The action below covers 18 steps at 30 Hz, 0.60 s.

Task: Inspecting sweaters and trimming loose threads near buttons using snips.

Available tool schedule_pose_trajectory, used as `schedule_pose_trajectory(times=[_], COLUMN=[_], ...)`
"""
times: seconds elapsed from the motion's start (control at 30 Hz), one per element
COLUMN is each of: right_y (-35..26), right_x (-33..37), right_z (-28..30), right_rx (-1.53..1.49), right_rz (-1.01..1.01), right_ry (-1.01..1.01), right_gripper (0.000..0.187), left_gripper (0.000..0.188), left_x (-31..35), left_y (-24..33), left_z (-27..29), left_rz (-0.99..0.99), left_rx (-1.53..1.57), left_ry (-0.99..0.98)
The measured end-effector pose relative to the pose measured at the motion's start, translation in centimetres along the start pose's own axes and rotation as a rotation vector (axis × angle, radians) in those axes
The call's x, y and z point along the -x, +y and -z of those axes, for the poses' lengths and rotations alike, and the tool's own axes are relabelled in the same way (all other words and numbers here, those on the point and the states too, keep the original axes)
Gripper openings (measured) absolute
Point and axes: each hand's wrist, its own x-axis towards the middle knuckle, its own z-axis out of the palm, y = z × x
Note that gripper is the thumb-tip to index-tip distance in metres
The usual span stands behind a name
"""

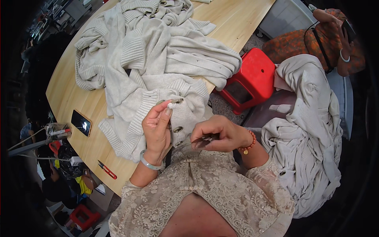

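A pale grey ribbed knit cardigan (130,106) lies bunched at the table's near edge and hangs toward my lap. My left hand (156,130) is closed, pinching the cardigan's front edge between thumb and finger beside a button (178,101). Lower on the same edge shows another dark-centred button (178,129). Just right of it, my right hand (223,132) is closed around small dark metal thread snips (204,141). Their blades point left, apart from the knit, and the grip is partly hidden by my fingers.
More pale knitwear (197,55) is heaped across the wooden table (63,89). A phone (81,123) and red-handled snips (107,170) lie at left. On the right are a red stool (256,73), a pile of knit garments (306,118) and a person in orange patterned clothing (290,44).
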Motion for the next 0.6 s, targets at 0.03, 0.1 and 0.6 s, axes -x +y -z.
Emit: schedule_pose_trajectory(times=[0.03,0.1,0.6], right_y=[-0.1,0.7,2.3], right_x=[0.2,-0.3,-4.0], right_z=[0.3,0.4,1.0], right_rx=[0.148,0.466,0.504], right_rz=[-0.034,0.069,0.023], right_ry=[0.048,0.313,0.537], right_gripper=[0.011,0.013,0.01], left_gripper=[0.028,0.027,0.029], left_x=[-0.1,-0.2,0.4], left_y=[-0.1,-0.2,1.0], left_z=[0.0,0.1,-0.2], left_rz=[0.001,0.018,0.033], left_rx=[0.003,0.017,-0.043], left_ry=[0.001,-0.023,-0.076])
